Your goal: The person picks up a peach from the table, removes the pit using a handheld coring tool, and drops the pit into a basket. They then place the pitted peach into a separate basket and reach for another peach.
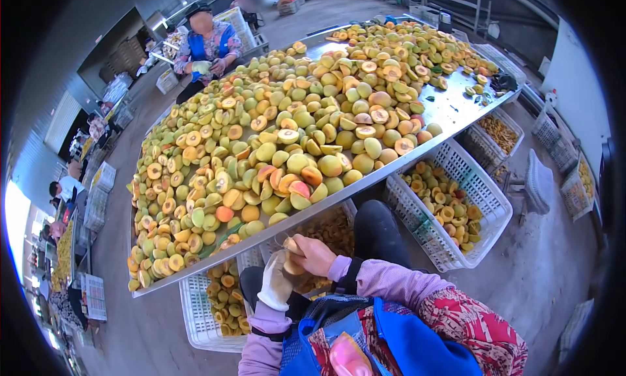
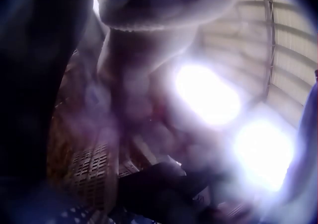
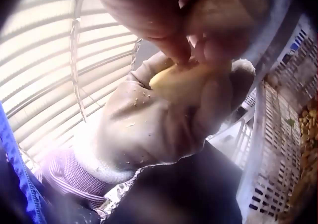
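Observation:
In the head view my gloved left hand (image 1: 276,281) and bare right hand (image 1: 314,255) meet over my lap, just below the table's metal edge. Between them is a pale yellow fruit piece (image 1: 295,265). The right wrist view shows the white-gloved left hand (image 3: 154,117) curled round the yellow fruit (image 3: 181,84), while the fingers of the right hand (image 3: 184,20) pinch at it from above and partly hide it. In the left wrist view the glove (image 2: 144,50) is dark and blurred, and its fingers cannot be made out.
Halved fruit covers a metal table (image 1: 450,112) ahead. White crates with fruit stand right (image 1: 495,210) and left (image 1: 195,324) of my legs; fruit pieces also lie in a crate beneath the hands. A person in a blue vest (image 1: 207,47) sits across the table.

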Motion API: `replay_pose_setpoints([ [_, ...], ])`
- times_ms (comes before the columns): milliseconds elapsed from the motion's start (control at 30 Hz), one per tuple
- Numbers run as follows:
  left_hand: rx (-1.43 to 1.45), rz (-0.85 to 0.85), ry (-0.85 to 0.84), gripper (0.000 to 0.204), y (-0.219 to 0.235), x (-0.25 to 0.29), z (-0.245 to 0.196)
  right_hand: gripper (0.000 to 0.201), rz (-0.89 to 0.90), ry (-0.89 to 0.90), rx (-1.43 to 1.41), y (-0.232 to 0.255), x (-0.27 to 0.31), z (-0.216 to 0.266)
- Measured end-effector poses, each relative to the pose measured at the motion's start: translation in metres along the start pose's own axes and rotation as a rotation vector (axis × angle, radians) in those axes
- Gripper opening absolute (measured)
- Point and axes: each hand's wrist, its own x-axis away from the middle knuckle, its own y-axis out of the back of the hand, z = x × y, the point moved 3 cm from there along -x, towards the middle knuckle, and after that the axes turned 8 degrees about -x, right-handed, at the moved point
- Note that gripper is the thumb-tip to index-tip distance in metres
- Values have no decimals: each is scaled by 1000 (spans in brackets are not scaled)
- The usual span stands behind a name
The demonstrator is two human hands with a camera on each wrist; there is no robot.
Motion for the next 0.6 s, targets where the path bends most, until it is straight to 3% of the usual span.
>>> replay_pose_setpoints([
  [33,297,-79,76,37,-7,0,-3,23,-51,-37,-35,1,1,-4],
  [100,203,-134,41,40,3,-11,13,22,-115,-18,-67,1,2,-4],
  [167,215,-313,95,40,-7,-8,11,23,-153,122,-25,-1,5,-1],
  [200,-274,-207,-174,41,5,-6,22,23,-138,124,-29,-5,4,-6],
  [233,-354,-255,-131,42,46,-20,58,23,-130,106,-36,-7,4,-6],
  [267,191,-302,36,46,29,-20,48,24,-52,97,-33,-10,6,-6],
  [300,290,-375,89,46,24,-23,39,25,42,87,-43,-17,9,-5],
  [333,379,-234,16,41,60,-34,56,25,135,0,-143,-24,15,-2],
  [367,553,370,-165,37,88,-62,71,26,244,-93,-252,-27,23,5],
  [433,164,-415,-95,36,41,-31,4,30,727,-710,-403,-14,36,23],
  [500,512,-511,-22,36,39,-25,2,36,537,-378,-102,-24,41,-1],
  [600,393,-544,-74,34,36,-28,7,36,283,-248,-74,-23,26,-3],
])
